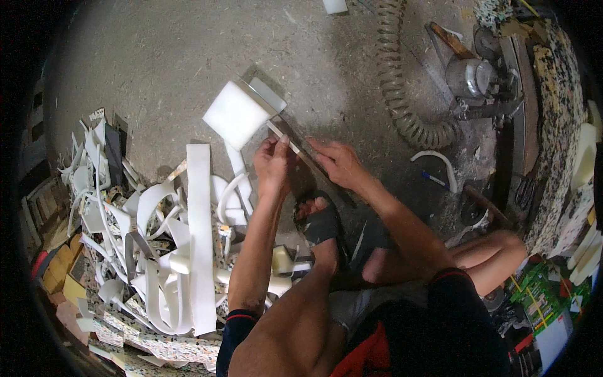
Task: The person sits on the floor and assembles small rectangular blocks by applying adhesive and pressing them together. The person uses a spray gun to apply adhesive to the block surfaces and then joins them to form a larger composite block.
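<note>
My left hand [273,164] is closed, thumb and fingertips pinching a narrow white strip [274,129]. My right hand [340,163] is beside it, its fingers on a long, thin, dark flat piece [326,173] that slants down to the right; whether this is a blade or a slat I cannot tell. Just beyond my left hand, a square white foam block [235,114] is at the upper end of these pieces. A flat greyish-white piece [268,94] shows behind the block.
White foam offcuts [163,251] are heaped at the left, with a long white foam strip [201,239] on top. A coiled hose [402,94] hangs at the far right, near a metal machine part [471,78]. My sandalled foot [317,220] is below my hands. A blue pen [434,180] lies on the floor.
</note>
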The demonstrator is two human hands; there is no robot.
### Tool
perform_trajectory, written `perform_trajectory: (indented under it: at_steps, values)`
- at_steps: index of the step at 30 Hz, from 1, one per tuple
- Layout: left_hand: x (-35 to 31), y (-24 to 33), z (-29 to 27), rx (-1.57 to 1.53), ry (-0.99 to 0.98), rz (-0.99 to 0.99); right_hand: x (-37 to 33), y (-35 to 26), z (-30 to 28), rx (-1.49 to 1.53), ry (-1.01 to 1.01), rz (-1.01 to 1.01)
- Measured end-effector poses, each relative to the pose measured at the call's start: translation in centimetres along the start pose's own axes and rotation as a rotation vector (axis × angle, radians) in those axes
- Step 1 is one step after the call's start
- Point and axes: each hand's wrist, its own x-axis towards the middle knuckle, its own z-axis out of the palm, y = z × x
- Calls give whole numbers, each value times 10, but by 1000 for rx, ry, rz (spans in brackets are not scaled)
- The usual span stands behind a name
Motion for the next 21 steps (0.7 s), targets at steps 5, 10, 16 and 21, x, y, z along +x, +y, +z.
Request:
perform_trajectory:
  at_steps: [5,10,16,21]
  values:
    - [-2,5,0,-7,11,-47,-34,-8,-16,24,4,49]
    - [-6,10,6,-10,23,-7,-48,-23,-24,-31,-7,94]
    - [-1,6,7,-33,33,3,-80,-38,-47,-124,-91,209]
    - [3,-2,-1,-90,-7,-5,-122,-48,-73,-157,-120,295]
